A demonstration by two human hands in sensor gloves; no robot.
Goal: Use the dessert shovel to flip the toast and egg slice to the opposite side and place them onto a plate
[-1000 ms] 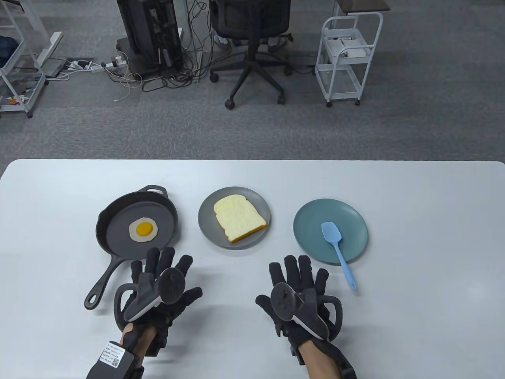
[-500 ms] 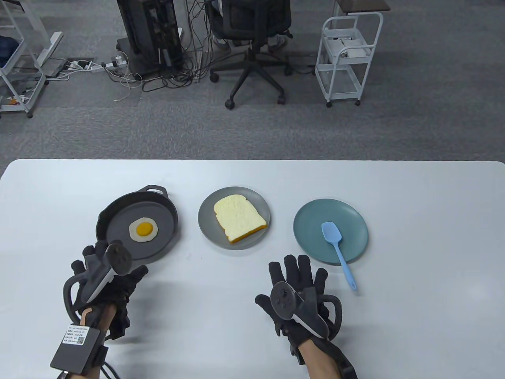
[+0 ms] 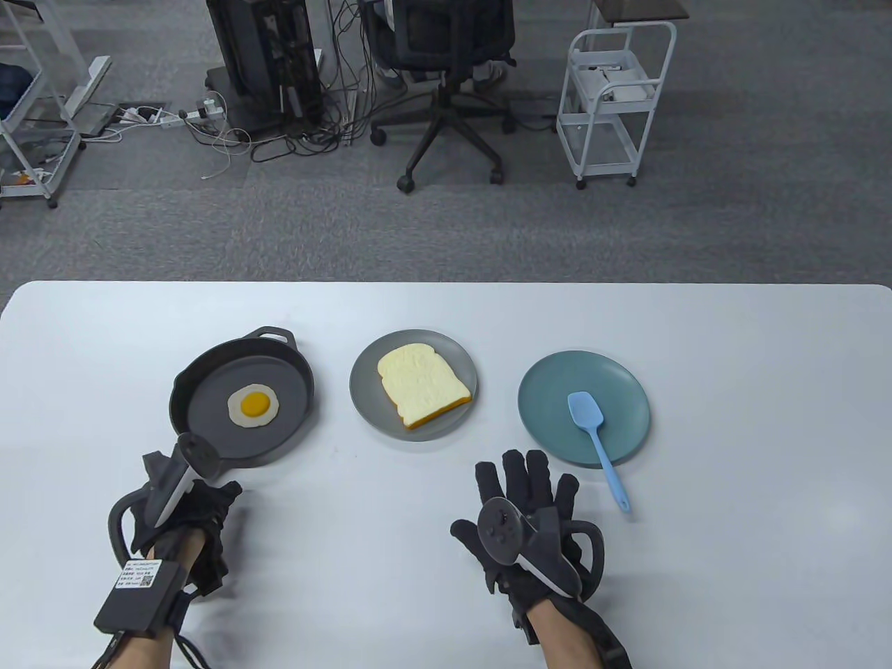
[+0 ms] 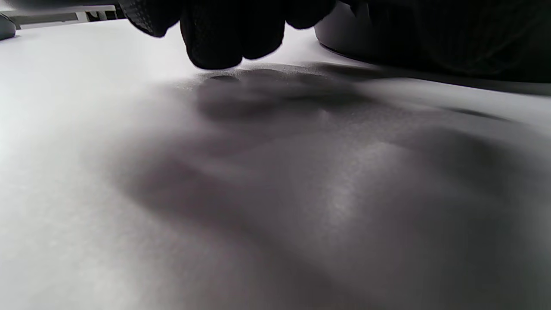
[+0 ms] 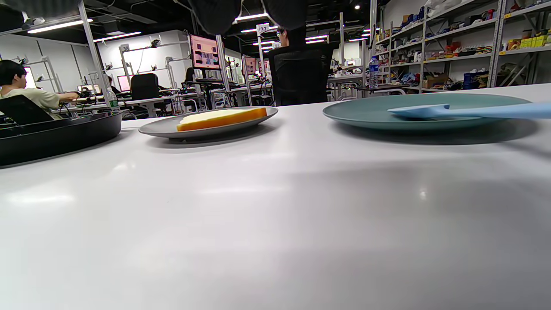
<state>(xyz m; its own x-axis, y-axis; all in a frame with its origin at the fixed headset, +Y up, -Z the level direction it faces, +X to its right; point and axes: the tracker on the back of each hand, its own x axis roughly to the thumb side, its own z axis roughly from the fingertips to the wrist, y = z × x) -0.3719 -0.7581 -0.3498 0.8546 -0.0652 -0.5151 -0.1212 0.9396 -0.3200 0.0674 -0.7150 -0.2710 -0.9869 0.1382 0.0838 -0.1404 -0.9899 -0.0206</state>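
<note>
The right hand [image 3: 524, 519] lies flat on the desk [image 3: 732, 557], fingers [image 3: 519, 470] spread, holding nothing. The left hand [image 3: 185, 512] curls over the skillet handle; whether it grips is unclear. Its wrist label [image 3: 138, 573] is unreadable. The blue dessert shovel [image 3: 596, 435] rests on the teal plate [image 3: 550, 411], toast [image 3: 421, 385] on the grey plate [image 3: 366, 390], egg [image 3: 254, 405] in the skillet [image 3: 209, 390].

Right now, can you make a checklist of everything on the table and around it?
Surface: white table, bare in front.
Job's things: egg slice in black pan; toast on grey plate; blue dessert shovel lying on teal plate, handle poking over the rim.
Clutter: nothing seen.
Hands: left hand curled over the pan handle area, grip unclear; right hand flat on the table, fingers straight.
Cables: tangled on the floor by a power strip.
Surroundings: office chair, white cart.
</note>
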